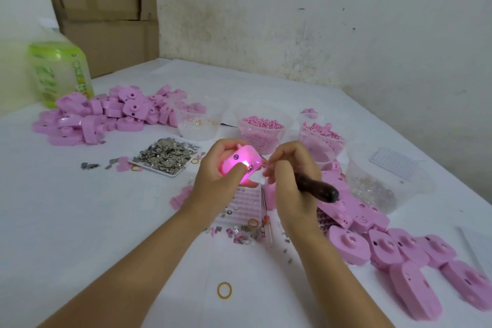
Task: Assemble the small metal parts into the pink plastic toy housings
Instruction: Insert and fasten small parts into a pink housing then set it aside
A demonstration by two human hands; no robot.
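My left hand [215, 181] grips a pink toy housing [241, 161] held above the table; it glows from inside, and my thumb presses near a small metal part on it. My right hand [291, 176] holds a tool with a dark wooden handle [318, 189], its thin tip pointing at the housing's lit spot. A white tray of small metal parts [166, 154] lies left of my hands. Pink housings are piled at the back left [106, 114] and at the right [399, 247].
Clear tubs of pink pellets [262, 130], pink pieces [320, 138] and clear bits [198, 122] stand behind my hands, with a larger tub [372, 184] at the right. A green-labelled bottle [58, 72] and cardboard boxes [106, 13] are at the back left. A rubber band [224, 290] lies near me.
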